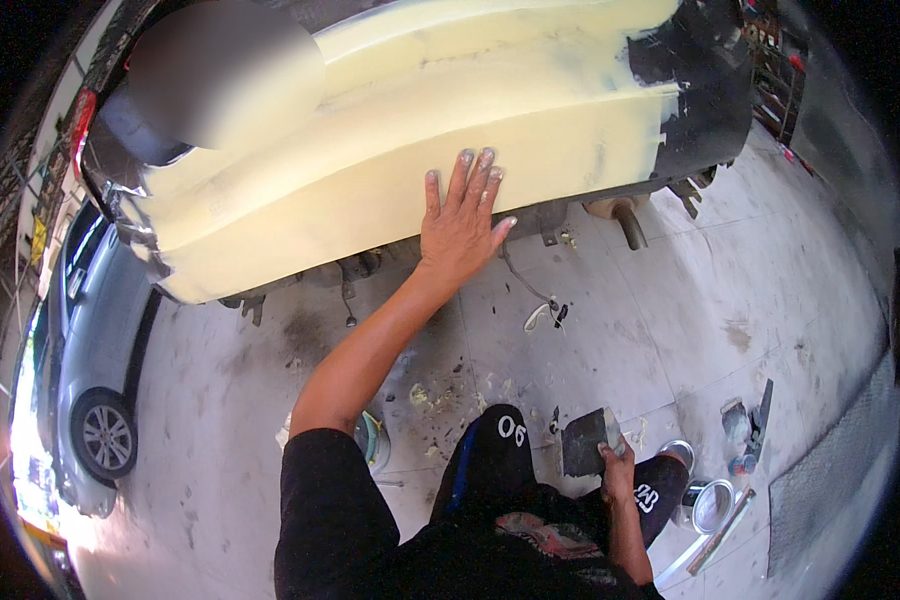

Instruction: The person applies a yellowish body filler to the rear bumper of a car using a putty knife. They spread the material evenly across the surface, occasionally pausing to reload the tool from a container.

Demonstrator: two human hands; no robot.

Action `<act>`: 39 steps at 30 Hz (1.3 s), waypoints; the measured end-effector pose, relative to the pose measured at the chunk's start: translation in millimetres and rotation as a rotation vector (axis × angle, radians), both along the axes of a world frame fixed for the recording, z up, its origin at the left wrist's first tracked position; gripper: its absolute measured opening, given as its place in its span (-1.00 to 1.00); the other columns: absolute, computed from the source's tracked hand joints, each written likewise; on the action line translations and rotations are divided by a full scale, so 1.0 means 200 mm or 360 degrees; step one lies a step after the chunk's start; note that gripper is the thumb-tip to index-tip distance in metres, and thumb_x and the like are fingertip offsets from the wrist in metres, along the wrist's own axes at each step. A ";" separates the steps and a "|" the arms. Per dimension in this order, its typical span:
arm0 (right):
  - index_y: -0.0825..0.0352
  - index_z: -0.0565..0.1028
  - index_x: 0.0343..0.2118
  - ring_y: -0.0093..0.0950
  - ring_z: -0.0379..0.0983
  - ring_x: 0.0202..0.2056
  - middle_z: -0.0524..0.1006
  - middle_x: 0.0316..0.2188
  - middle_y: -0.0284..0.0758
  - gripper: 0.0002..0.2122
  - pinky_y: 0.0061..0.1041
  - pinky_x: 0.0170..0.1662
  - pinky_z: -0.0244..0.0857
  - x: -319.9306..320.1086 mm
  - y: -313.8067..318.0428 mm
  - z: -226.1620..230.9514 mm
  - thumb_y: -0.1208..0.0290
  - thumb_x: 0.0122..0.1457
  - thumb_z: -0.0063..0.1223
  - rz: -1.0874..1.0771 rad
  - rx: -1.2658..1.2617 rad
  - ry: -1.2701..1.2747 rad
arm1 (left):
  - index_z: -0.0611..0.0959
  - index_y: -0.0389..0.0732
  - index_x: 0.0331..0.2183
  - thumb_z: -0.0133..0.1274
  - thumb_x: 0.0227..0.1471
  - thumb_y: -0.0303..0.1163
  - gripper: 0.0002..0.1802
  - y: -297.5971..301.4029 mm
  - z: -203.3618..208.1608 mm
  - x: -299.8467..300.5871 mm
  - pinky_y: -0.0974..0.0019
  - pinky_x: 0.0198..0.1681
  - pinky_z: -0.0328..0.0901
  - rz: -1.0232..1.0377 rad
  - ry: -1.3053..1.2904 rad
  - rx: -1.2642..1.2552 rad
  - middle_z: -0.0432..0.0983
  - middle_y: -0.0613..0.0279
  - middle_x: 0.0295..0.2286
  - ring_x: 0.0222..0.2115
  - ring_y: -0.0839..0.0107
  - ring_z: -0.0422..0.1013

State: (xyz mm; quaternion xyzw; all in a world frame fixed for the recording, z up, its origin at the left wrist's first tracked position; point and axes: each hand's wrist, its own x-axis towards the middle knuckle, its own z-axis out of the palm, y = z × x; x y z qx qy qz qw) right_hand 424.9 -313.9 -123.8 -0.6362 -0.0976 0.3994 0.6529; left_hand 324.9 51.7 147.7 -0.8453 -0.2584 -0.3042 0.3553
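Note:
The rear panel of a car (390, 210), coated in pale yellow body filler, spans the upper part of the view. My left hand (460, 225) lies flat on its lower part with fingers spread. Dark unfilled surface (705, 110) shows at the panel's right end. Low by my right knee, my right hand (618, 468) grips a dark grey sanding block (584, 443), its face apparently wrapped in sandpaper. The thumb rests on the block's edge, and the other fingers are mostly hidden behind it.
An exhaust pipe (629, 226) and loose wiring hang beneath the panel. Filler scraps (420, 396) litter the tiled floor. Open tins (712, 507) stand at my right, near a dark scraper-like tool (762, 415). A silver car (105, 370) is parked at the left.

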 end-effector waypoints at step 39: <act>0.50 0.31 0.02 -0.45 0.42 -0.27 0.49 -0.24 -0.27 -0.61 -0.53 -0.14 0.28 0.04 -0.04 -0.04 0.58 0.09 -0.04 -0.0026 -0.0003 0.0081 | 0.31 -0.25 0.09 -0.03 -0.01 -0.13 -0.34 0.06 -0.34 -0.32 -0.20 0.21 -0.29 0.0127 0.0091 -0.0180 0.02 0.00 0.18 0.24 0.10 -0.13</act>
